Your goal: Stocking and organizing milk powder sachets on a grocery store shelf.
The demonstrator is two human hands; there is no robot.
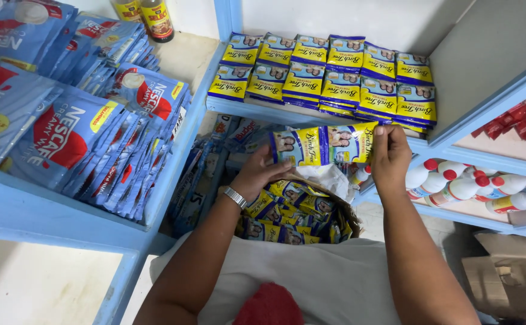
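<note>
Two hands at frame centre, both on one strip of yellow-and-blue sachets (323, 144). I see the strip stretched level between them, just below the blue shelf edge (263, 111). Left hand (262, 171) sits centre-left, fingers curled under the strip's left end, thumb on front; closed on it. Metal wristwatch (235, 197) on that wrist. Right hand (389, 155) is right of centre, fingers pinching the strip's right end from above; also closed on it.

Directly under the hands: open bag (341, 207), brownish rim, packed w/ more sachets of same yellow-and-blue kind (287, 219). White plastic liner (329, 177) shows btwn strip and bag contents. Bag rests against the person's white shirt (311, 280), lower centre; red cloth patch (269, 306) at bottom edge.

Above the hands, upper centre: shelf holding neat rows of same sachets (329, 75), two rows deep, overlapping, approx. six across.

Left third of frame: blue-and-red pouches (64, 129), large, stacked slanting on a blue shelf. Two small dark bottles w/ yellow labels (145, 15) at top, upper left of centre.

Right side, mid-height: white bottles w/ red caps (473, 183) lying on a lower shelf. Red packets (525, 117) on shelf above those, far right edge. Cardboard box (510, 274) at lower right, on floor. Cannot tell what the bluish packets behind the left wrist are.
</note>
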